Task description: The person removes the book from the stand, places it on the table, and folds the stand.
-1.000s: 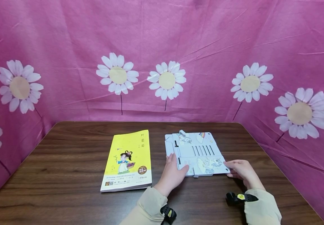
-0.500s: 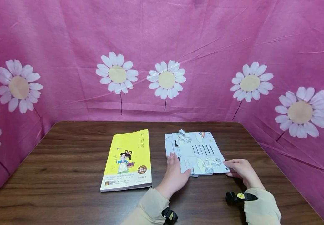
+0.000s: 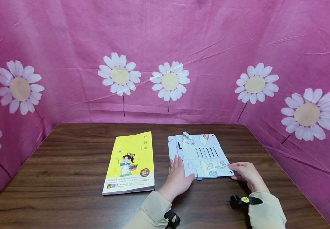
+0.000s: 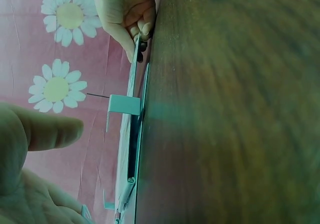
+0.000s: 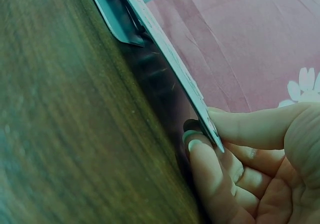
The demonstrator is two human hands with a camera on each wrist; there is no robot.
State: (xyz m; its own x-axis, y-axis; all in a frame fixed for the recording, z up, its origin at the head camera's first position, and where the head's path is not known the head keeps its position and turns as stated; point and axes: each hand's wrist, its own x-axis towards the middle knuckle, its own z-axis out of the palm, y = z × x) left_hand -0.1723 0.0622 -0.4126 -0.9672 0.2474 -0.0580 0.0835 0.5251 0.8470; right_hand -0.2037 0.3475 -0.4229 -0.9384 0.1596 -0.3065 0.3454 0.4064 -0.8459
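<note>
A white folding book stand [image 3: 188,152] with unicorn and rainbow prints lies almost flat at the table's middle right. My right hand [image 3: 247,175] pinches its near right corner, thumb above and fingers beneath, as the right wrist view shows. There the printed panel [image 5: 175,66] slants up from the base [image 5: 107,14], leaving a gap over the tabletop. My left hand [image 3: 177,178] rests at the near left part of the stand, fingers extended along it and thumb apart. Seen edge-on in the left wrist view, a page clip [image 4: 124,105] juts from the panel.
Left of the stand lies a thick yellow book [image 3: 137,144] with a cartoon figure on its cover. The dark wooden table [image 3: 67,165] backs onto a pink cloth [image 3: 211,38] printed with daisies. A black strap sits on each wrist.
Over the last second my left hand has shifted slightly right, and its fingers now cover the stand's lower slot. The right hand keeps its pinch, and the stand looks nearly unmoved.
</note>
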